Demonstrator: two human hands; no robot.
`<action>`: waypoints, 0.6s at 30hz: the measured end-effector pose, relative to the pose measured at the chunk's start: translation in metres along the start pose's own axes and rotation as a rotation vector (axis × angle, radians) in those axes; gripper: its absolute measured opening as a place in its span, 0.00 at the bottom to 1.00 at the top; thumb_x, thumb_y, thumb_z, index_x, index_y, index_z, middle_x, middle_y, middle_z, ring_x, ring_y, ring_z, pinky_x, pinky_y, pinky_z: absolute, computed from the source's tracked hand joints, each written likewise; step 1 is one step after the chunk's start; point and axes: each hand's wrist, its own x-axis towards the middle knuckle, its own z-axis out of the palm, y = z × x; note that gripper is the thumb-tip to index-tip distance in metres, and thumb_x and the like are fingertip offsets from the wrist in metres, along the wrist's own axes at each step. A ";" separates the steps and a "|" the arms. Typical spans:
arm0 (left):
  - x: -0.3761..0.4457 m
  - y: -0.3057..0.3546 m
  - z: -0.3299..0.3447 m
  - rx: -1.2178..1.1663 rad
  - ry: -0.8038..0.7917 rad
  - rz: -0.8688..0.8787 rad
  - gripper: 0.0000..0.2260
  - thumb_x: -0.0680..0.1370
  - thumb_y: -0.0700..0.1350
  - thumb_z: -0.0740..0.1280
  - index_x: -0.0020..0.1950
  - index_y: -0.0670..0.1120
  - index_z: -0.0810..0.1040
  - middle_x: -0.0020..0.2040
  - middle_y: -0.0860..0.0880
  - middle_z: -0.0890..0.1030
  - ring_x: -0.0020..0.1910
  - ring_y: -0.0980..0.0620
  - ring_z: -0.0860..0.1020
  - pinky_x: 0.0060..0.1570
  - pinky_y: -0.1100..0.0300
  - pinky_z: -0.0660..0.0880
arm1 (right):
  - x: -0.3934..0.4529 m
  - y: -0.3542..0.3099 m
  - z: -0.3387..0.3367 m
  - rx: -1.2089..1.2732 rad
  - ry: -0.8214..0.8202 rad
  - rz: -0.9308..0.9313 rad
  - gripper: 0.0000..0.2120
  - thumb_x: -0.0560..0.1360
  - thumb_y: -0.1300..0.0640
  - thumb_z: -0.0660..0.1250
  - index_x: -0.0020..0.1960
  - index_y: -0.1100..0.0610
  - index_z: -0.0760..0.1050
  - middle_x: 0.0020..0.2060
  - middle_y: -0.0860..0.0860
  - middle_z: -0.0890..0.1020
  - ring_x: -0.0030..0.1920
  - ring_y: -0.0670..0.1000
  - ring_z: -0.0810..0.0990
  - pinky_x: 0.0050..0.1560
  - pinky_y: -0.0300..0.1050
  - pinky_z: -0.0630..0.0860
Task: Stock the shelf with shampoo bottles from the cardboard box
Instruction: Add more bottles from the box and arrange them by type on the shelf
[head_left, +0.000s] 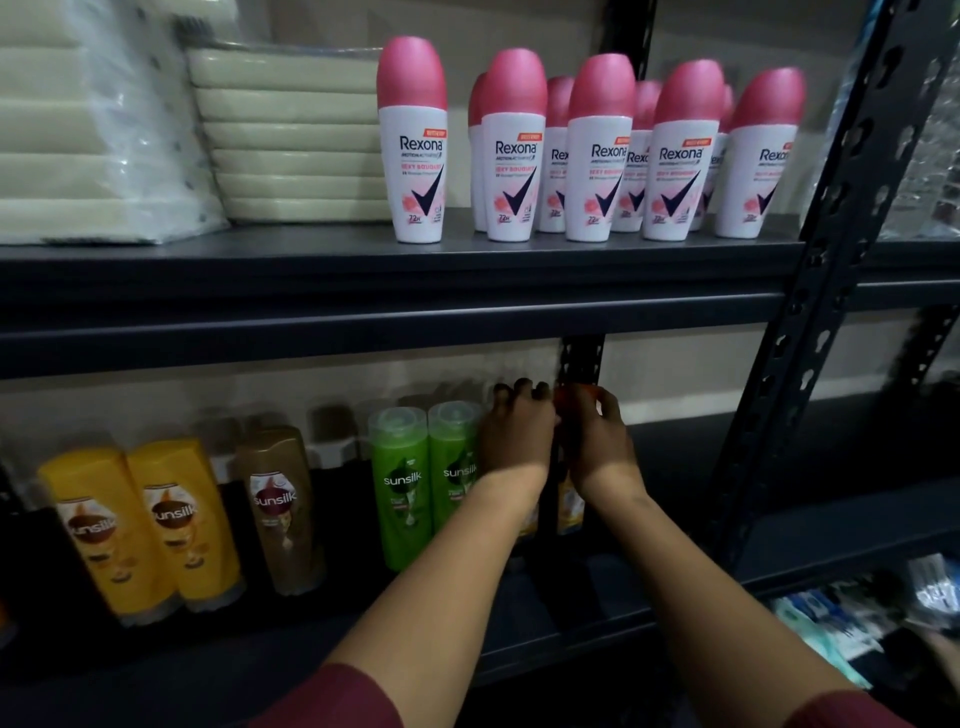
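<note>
Both hands reach into the lower shelf (675, 618) side by side. The right hand (597, 441) curls its fingers over the orange-red cap of a shampoo bottle (569, 501), whose pale orange body shows below the wrist. The left hand (514, 436) is curled at the top of something just beside it; what it grips is hidden behind the hand and a dark upright between the two wrists, so its hold cannot be told.

At nine o'clock from the hands, touching the left one, stand two green Sunsilk bottles (402, 488). Further toward nine o'clock come a brown Sunsilk bottle (280, 509) and two yellow Sunsilk bottles (140, 525), with dim caps in rows behind.

At twelve o'clock the upper shelf (363, 260) carries pink-capped Rexona roll-ons (597, 150) in two rows, and at eleven o'clock a stack of cream slabs (291, 135) beside a plastic-wrapped pack (78, 119). A perforated steel post (810, 291) slants down at three o'clock. At five o'clock lie blue and white packets (852, 618).
</note>
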 end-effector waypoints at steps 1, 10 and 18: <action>-0.001 0.000 0.004 -0.047 0.000 -0.018 0.25 0.84 0.50 0.62 0.79 0.47 0.61 0.78 0.41 0.63 0.76 0.38 0.62 0.66 0.44 0.71 | -0.002 0.003 0.000 -0.069 -0.022 -0.049 0.18 0.75 0.43 0.63 0.64 0.35 0.70 0.69 0.53 0.72 0.62 0.59 0.77 0.60 0.59 0.78; -0.043 -0.011 0.089 -0.582 0.274 -0.124 0.44 0.82 0.43 0.65 0.78 0.66 0.32 0.83 0.45 0.46 0.82 0.45 0.48 0.77 0.43 0.59 | -0.027 0.043 0.016 -0.141 0.030 -0.184 0.53 0.75 0.64 0.71 0.77 0.29 0.39 0.76 0.55 0.60 0.65 0.61 0.76 0.54 0.60 0.82; -0.049 -0.023 0.105 -0.644 0.232 -0.107 0.36 0.85 0.45 0.60 0.80 0.64 0.38 0.82 0.48 0.51 0.80 0.49 0.56 0.76 0.47 0.63 | -0.035 0.057 0.025 -0.224 0.071 -0.205 0.54 0.76 0.64 0.71 0.77 0.29 0.36 0.77 0.59 0.57 0.68 0.65 0.72 0.54 0.66 0.79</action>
